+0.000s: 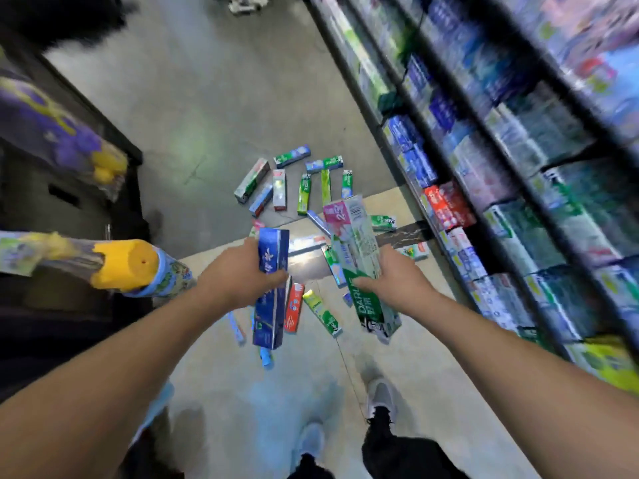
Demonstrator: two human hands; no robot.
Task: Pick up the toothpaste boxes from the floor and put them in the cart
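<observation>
Left hand [238,271]: the grip is clamped on a dark blue toothpaste box [271,288], fingers curled round its middle, and the box is held roughly upright above the floor [193,108].

Right hand [390,278]: the grip is clamped on a bundle of green and white toothpaste boxes [359,257], thumb across the front face. The upper end of the bundle carries a pink panel; the lower end shows green lettering reading "DARLIE". Both held loads are clear of the floor, side by side, near each other but not touching.

Remaining toothpaste boxes [294,188] lie scattered flat on the floor in front of the person. One group lies farther out, with green, white, red and blue cartons pointing in several directions. A second group lies below the hands, including a red box [294,307] and a lime-green box [321,311] just beside each other.

Right of the aisle: a store shelf [491,160] stocked with rows of boxed toothpaste, heavily blurred.

Left of the aisle: a dark fixture [69,188] with purple and yellow packages; one yellow-capped item [128,264] projects toward the left forearm.

Bottom of the view: the person's two shoes [378,397] stand on the floor.

The cart is not identifiable in this view.
</observation>
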